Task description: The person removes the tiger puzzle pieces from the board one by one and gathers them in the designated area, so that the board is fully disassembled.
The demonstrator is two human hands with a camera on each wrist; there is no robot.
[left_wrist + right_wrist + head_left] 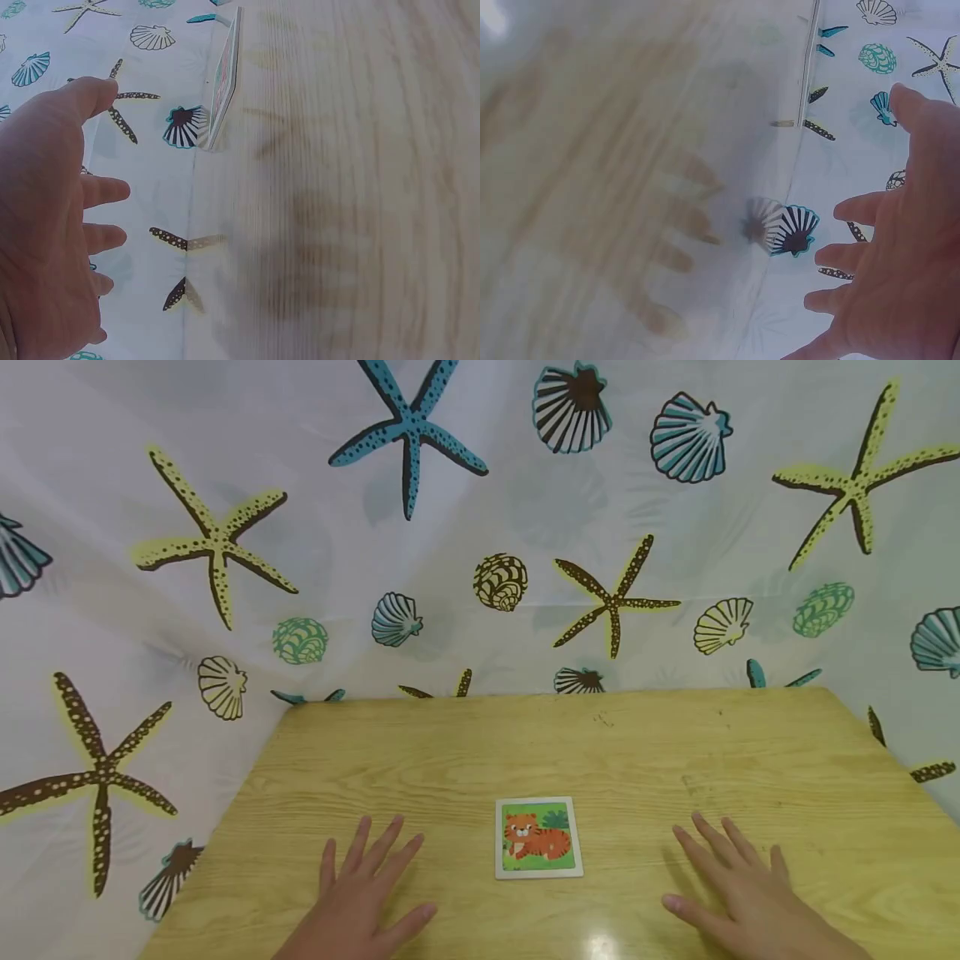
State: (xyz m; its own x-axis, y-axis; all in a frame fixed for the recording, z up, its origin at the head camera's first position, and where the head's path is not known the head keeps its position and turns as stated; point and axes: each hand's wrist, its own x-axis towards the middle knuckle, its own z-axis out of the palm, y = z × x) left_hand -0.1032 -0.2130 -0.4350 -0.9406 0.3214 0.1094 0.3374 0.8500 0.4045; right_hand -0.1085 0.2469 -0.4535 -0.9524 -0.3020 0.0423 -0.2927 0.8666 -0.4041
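A square picture tile [538, 837] with a white border lies flat on the wooden table [420, 752]; it shows an orange tiger on green. To its left my left hand [363, 893] hovers with fingers spread, touching nothing. On the other side my right hand [742, 889] is likewise spread and holds nothing. In the left wrist view the tile [225, 82] appears edge-on, beyond the thumb of the left hand [45, 217]. Only table and cloth show around the right hand [907, 247] in the right wrist view, with its shadow on the tabletop.
A white cloth [465, 510] printed with starfish and shells hangs behind the table and along both its sides. The table's far edge meets this cloth. A bright light reflection sits on the tabletop near the front.
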